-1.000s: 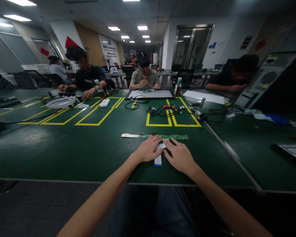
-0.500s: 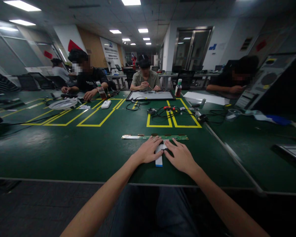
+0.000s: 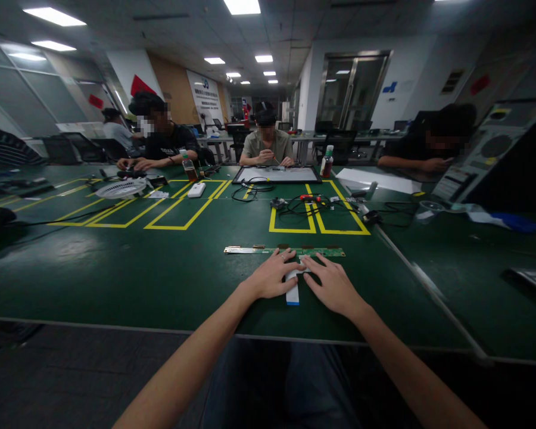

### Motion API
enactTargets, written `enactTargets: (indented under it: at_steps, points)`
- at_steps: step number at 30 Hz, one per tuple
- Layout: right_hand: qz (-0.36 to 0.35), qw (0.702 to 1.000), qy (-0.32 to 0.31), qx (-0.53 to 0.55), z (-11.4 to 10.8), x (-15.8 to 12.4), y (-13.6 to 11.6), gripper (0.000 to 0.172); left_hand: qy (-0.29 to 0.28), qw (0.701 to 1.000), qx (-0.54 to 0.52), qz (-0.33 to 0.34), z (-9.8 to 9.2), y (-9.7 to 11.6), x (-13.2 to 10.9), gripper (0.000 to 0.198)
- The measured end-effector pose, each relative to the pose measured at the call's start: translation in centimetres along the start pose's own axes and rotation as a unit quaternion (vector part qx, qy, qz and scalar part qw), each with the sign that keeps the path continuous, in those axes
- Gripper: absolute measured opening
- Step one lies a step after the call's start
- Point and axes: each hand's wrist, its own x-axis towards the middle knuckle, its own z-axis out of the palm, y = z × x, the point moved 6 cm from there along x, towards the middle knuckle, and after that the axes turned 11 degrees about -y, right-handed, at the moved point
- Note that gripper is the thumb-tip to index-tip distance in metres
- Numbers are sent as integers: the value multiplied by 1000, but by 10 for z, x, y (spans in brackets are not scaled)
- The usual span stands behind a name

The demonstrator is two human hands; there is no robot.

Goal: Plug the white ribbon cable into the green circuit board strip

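Note:
A long narrow green circuit board [image 3: 250, 250] lies across the dark green table [image 3: 116, 274] in front of me. A white flat ribbon cable [image 3: 292, 291] with a blue end runs from the board toward me. My left hand [image 3: 273, 276] rests palm down on the cable's left side, fingers pressed together at the board's edge. My right hand [image 3: 333, 283] lies on the cable's right side, fingertips meeting the left hand's at the connector. Whether the fingers pinch the cable is hidden by the hands.
Yellow tape boxes [image 3: 178, 208] mark the table farther back, with black cables and a red-handled tool [image 3: 310, 198] among them. A white fan grille [image 3: 120, 188], a framed panel [image 3: 277, 174], bottles and several seated people are at the far side. The table's front edge is near my body.
The view has tilted slightly, so board and hands sit a little lower and to the right in the picture. Both hands stay at the cable's connector end.

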Motion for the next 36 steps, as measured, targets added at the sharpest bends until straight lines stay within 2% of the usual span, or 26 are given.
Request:
enactTargets:
  at_steps: [3, 6, 11, 14, 17, 22, 28, 36]
  points:
    - [-6, 999, -7, 36, -2, 2, 9, 52, 5, 1000, 5, -4, 1, 0, 0, 46]
    - [-24, 996, 12, 79, -8, -3, 19, 52, 7, 1000, 11, -4, -1, 2, 0, 45]
    - [-3, 998, 20, 59, -12, -36, 45, 55, 3, 1000, 26, 6, -7, 2, -4, 43]
    - [16, 999, 39, 29, -14, -60, 58, 54, 0, 999, 40, -13, -10, -7, -15, 46]
    - [28, 998, 50, 21, -15, -72, 64, 53, -3, 997, 57, -59, -15, -27, -34, 49]
    - [37, 998, 56, 9, -16, -72, 61, 52, 8, 983, 68, -170, -26, -78, -89, 55]
    - [35, 997, 64, 6, -15, -72, 60, 52, 18, 953, 70, -293, -39, -138, -185, 60]
    - [24, 997, 71, 7, -14, -70, 59, 51, 14, 907, 66, -415, -48, -193, -299, 68]
